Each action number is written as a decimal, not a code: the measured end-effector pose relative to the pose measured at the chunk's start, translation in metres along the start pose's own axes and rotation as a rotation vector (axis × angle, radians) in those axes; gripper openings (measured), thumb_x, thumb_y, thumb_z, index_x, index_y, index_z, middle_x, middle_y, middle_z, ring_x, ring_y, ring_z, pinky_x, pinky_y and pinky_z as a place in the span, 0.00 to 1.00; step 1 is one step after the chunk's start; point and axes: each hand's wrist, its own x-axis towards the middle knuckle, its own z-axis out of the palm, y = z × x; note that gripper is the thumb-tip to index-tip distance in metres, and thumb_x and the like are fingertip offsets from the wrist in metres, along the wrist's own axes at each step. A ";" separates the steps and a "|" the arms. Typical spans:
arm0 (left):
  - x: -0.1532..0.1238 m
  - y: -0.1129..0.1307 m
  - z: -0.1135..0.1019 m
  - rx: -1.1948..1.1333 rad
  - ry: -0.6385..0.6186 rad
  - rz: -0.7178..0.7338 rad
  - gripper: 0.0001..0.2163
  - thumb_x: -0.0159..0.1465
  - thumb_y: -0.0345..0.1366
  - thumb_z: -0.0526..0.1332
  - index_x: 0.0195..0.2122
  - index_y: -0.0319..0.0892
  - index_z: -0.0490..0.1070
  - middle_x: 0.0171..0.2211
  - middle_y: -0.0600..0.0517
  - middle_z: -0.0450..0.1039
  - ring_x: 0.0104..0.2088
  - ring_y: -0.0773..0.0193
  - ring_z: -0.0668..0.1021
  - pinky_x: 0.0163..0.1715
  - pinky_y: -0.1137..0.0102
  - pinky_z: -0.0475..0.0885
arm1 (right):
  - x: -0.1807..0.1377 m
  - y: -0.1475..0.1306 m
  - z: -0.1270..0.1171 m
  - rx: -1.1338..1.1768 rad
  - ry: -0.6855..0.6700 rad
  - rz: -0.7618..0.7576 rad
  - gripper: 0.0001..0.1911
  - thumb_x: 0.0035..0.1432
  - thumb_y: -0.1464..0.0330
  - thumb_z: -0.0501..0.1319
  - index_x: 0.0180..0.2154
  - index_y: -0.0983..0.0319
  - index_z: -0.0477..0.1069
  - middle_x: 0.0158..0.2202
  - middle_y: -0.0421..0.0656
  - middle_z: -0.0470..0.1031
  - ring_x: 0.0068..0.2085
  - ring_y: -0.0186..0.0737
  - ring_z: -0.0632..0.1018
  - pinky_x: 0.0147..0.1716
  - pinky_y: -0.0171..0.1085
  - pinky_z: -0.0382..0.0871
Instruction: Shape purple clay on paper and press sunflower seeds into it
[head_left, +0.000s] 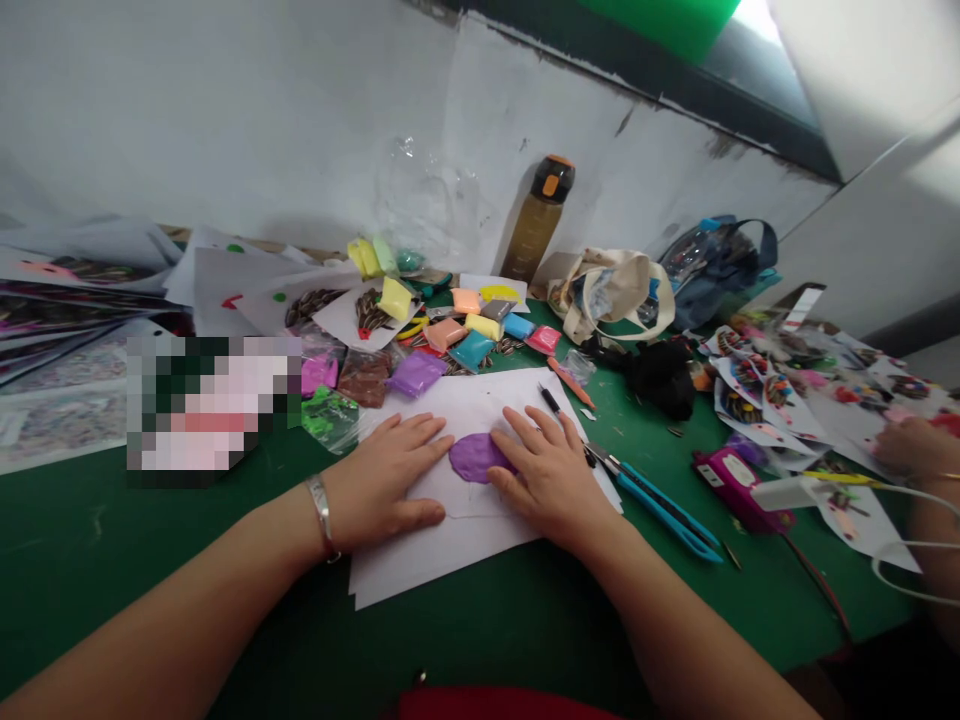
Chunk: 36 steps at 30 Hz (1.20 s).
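Observation:
A flattened purple patch of modelling clay (471,458) lies on a sheet of white paper (427,570), over a faint drawn outline. My left hand (394,475) rests flat on the paper, its fingers stretched out toward the left edge of the clay. Spread over the sheet's right half, my right hand (544,470) has its fingertips on the right edge of the clay and partly covers it. Neither hand grips anything. Beside my right hand lie a black pen (550,398) and a blue utility knife (664,503).
Behind the paper are several coloured clay packets (472,350), with a purple packet (418,374) nearest. A brown bottle (536,225) stands against the wall, left of a cream bag (615,295). At right are a magenta box (739,488) and a co-worker's hand (919,447).

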 end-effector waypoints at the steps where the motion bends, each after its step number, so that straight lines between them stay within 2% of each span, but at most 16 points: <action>1: 0.000 0.000 0.000 0.001 0.001 0.001 0.32 0.60 0.49 0.59 0.63 0.41 0.55 0.66 0.41 0.49 0.66 0.48 0.53 0.63 0.50 0.47 | 0.000 -0.001 0.000 0.005 -0.010 0.002 0.24 0.65 0.52 0.47 0.55 0.52 0.67 0.65 0.41 0.57 0.64 0.56 0.56 0.60 0.61 0.43; 7: 0.001 -0.001 0.003 -0.006 0.007 -0.011 0.34 0.59 0.49 0.59 0.64 0.40 0.53 0.66 0.40 0.49 0.66 0.49 0.53 0.63 0.51 0.47 | 0.004 -0.015 -0.004 0.038 -0.009 -0.026 0.28 0.64 0.50 0.45 0.61 0.53 0.60 0.67 0.45 0.50 0.65 0.56 0.52 0.60 0.63 0.41; 12: 0.001 -0.002 0.004 -0.024 0.025 0.003 0.35 0.59 0.49 0.60 0.64 0.38 0.54 0.66 0.39 0.50 0.66 0.47 0.53 0.62 0.50 0.47 | 0.007 -0.025 -0.008 0.043 -0.066 -0.065 0.28 0.64 0.49 0.44 0.58 0.52 0.64 0.67 0.45 0.52 0.66 0.56 0.51 0.60 0.64 0.38; 16: 0.001 -0.001 0.004 -0.035 0.021 0.000 0.35 0.59 0.49 0.60 0.63 0.38 0.54 0.66 0.37 0.50 0.66 0.47 0.53 0.62 0.50 0.47 | 0.008 -0.031 -0.008 0.050 -0.071 -0.103 0.30 0.64 0.49 0.45 0.63 0.52 0.56 0.68 0.46 0.49 0.66 0.57 0.50 0.60 0.64 0.38; 21: 0.000 0.000 0.005 -0.049 0.033 -0.008 0.35 0.59 0.49 0.60 0.64 0.37 0.53 0.66 0.37 0.50 0.66 0.48 0.53 0.62 0.50 0.47 | 0.007 -0.036 -0.008 0.037 -0.076 -0.165 0.29 0.64 0.49 0.45 0.61 0.53 0.60 0.66 0.45 0.53 0.66 0.56 0.51 0.61 0.64 0.35; 25: -0.001 0.001 0.004 -0.055 0.025 0.002 0.36 0.59 0.50 0.61 0.63 0.36 0.54 0.65 0.37 0.50 0.66 0.47 0.53 0.62 0.49 0.47 | 0.005 -0.035 -0.005 0.035 -0.043 -0.182 0.29 0.65 0.50 0.45 0.63 0.53 0.56 0.67 0.46 0.50 0.66 0.56 0.51 0.61 0.65 0.37; 28: -0.002 0.001 0.003 -0.061 0.031 0.002 0.36 0.59 0.50 0.62 0.63 0.37 0.54 0.65 0.37 0.51 0.66 0.47 0.53 0.62 0.50 0.47 | 0.002 -0.035 -0.004 0.033 -0.043 -0.210 0.28 0.64 0.50 0.46 0.62 0.53 0.58 0.66 0.45 0.54 0.65 0.57 0.53 0.60 0.66 0.36; 36: -0.002 0.002 0.001 -0.046 -0.015 -0.020 0.37 0.58 0.49 0.62 0.64 0.36 0.52 0.66 0.38 0.48 0.66 0.49 0.51 0.63 0.52 0.45 | -0.005 -0.034 -0.005 0.046 -0.055 -0.242 0.28 0.65 0.51 0.46 0.62 0.53 0.58 0.67 0.45 0.52 0.66 0.57 0.51 0.60 0.65 0.34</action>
